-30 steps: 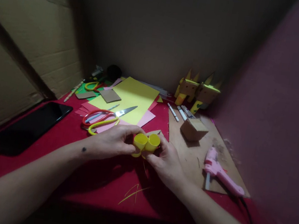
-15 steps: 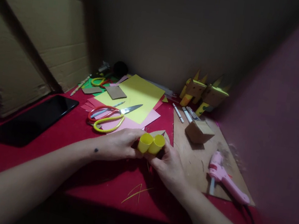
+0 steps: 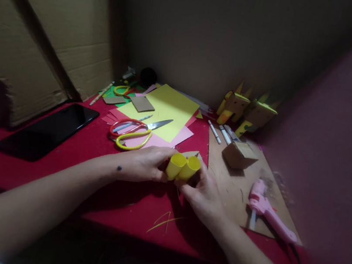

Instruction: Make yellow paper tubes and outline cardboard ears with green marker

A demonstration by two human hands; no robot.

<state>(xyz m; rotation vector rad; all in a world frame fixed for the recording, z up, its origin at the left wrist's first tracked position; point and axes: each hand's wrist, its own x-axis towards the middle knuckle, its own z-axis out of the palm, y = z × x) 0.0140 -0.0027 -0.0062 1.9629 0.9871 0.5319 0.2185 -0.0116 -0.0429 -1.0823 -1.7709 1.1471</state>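
Two yellow paper tubes [image 3: 176,166] stand side by side between my hands, touching each other, with their open ends facing up towards me. My left hand [image 3: 151,163] closes on the left tube with thumb and fingers. From the other side my right hand [image 3: 204,193] grips the right tube, its thumb low against it. Part of a brown cardboard piece [image 3: 191,154] shows just behind the tubes; whether they are joined to it I cannot tell. Most fingertips are hidden behind the tubes.
Large scissors [image 3: 132,133] lie on yellow paper [image 3: 169,109] and pink sheets beyond my left hand. A black phone [image 3: 48,130] rests at left. On the right are a board [image 3: 226,183], a cardboard box [image 3: 239,155], a pink glue gun [image 3: 261,202], markers [image 3: 225,135] and two cardboard figures [image 3: 236,103].
The view has shifted a little, so everything sits slightly further right. The tubes lean slightly more to the right in my hands, which keep their hold.
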